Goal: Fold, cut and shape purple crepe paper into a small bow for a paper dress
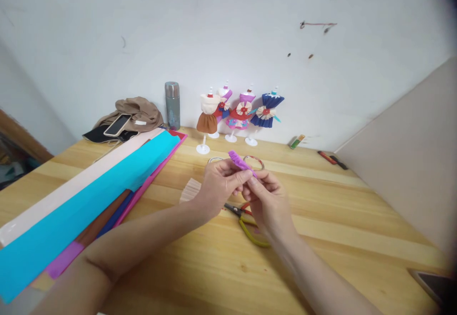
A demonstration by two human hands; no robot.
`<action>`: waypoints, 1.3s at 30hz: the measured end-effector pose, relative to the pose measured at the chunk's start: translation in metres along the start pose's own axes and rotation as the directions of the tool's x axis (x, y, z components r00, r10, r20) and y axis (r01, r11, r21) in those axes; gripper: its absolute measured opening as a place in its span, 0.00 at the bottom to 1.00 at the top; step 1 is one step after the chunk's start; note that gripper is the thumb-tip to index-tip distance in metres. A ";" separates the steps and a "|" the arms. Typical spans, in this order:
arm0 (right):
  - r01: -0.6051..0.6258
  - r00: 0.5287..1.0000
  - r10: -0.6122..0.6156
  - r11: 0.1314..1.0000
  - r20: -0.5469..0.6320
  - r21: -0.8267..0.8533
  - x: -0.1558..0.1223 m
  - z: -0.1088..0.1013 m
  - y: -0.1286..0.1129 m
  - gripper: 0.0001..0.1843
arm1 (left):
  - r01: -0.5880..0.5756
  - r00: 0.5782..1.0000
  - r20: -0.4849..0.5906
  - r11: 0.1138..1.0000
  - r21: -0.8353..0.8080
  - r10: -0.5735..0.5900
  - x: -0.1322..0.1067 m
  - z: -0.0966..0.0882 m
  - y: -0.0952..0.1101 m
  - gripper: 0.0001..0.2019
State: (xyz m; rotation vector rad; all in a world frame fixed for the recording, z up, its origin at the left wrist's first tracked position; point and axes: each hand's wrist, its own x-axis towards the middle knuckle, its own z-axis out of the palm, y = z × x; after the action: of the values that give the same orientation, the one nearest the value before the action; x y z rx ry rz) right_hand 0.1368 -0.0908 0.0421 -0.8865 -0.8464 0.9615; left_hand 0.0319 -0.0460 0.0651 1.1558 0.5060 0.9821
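Note:
Both hands meet above the middle of the wooden table. My left hand and my right hand pinch a small folded strip of purple paper, which sticks up and to the left from between the fingertips. Yellow-handled scissors lie on the table under my hands. A small pleated beige paper piece lies just left of my left hand. Two tape rings lie just beyond the purple paper.
Long paper sheets, beige, cyan and pink, lie at the left. Several small dress forms in paper dresses stand by the wall, beside a grey flask, a brown cloth with a phone, and pens at right. A cardboard panel leans at right.

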 end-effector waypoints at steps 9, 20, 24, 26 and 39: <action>0.180 0.969 -0.120 0.941 0.215 -0.287 0.018 -0.026 -0.018 0.26 | -0.172 0.983 0.126 0.894 0.415 0.131 0.005 -0.011 0.018 0.12; 0.209 0.929 -0.038 0.874 0.367 -0.438 0.014 -0.023 -0.034 0.16 | -0.430 0.900 0.428 0.313 0.847 0.080 -0.001 -0.014 0.032 0.12; 0.302 0.920 -0.136 0.842 0.367 -0.446 0.014 -0.023 -0.036 0.11 | -0.418 0.908 0.418 0.175 0.892 0.039 -0.006 -0.010 0.036 0.07; 0.324 0.915 -0.157 0.835 0.373 -0.445 0.014 -0.023 -0.037 0.11 | -0.426 0.904 0.427 0.151 0.892 0.026 -0.009 -0.009 0.039 0.08; 0.385 0.894 -0.260 0.862 0.366 -0.328 0.018 -0.025 -0.030 0.07 | -0.448 0.891 0.450 -0.052 0.893 0.056 -0.017 -0.013 0.054 0.05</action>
State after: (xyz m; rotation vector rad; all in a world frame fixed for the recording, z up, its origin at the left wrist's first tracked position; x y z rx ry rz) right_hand 0.1746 -0.0892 0.0624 -0.9016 -1.4519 0.6426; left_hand -0.0074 -0.0498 0.1073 2.8577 0.8114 0.5931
